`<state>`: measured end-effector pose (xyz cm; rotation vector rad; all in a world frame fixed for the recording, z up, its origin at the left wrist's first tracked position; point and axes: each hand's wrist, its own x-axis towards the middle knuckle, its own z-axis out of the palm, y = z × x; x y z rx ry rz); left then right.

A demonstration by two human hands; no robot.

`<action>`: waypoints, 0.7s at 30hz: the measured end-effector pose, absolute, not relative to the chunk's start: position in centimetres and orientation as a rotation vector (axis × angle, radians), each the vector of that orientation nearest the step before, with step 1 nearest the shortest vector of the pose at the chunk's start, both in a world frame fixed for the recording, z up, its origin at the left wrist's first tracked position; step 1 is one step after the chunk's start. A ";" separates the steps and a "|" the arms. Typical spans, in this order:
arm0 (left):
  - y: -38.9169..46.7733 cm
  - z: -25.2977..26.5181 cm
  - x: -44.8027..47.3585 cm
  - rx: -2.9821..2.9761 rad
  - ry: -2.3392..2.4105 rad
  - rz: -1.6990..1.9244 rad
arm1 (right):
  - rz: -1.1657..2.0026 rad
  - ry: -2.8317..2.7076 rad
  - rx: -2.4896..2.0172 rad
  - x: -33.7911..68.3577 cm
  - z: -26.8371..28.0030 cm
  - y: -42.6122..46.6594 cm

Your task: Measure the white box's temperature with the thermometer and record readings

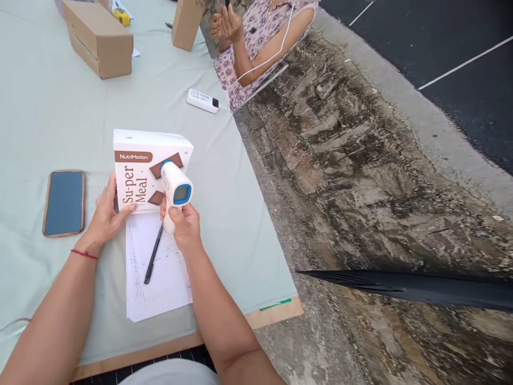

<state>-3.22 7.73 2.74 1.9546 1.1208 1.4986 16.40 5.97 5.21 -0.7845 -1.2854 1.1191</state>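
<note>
We find the left hand (105, 213) at the lower left corner of the white box (138, 179), thumb pressed on its front, the other fingers against its side and partly hidden. We note the right hand (187, 227) with fingers wrapped around the handle of the thermometer (175, 184), which is in front of the box; we cannot tell whether the two touch. Below the box we record papers (172, 283) bearing a pen (153, 258), and leftward a phone (64, 203).

The thermometer gun (172, 181) is smooth plastic, the white box (138, 174) printed card, the cloth (224, 187) matt (and lightly creased).
</note>
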 end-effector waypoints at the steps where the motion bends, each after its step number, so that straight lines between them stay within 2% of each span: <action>1: 7.7 2.7 -3.2 1.954 1.117 1.502 | 1.108 -1.293 -0.811 16.4 5.2 5.9; 10: 7.6 2.9 -3.0 1.926 1.048 1.533 | 1.062 -1.292 -0.878 16.4 5.6 5.6; 21: 7.4 2.9 -2.9 1.890 1.014 1.536 | 1.186 -1.309 -0.771 16.1 6.3 5.1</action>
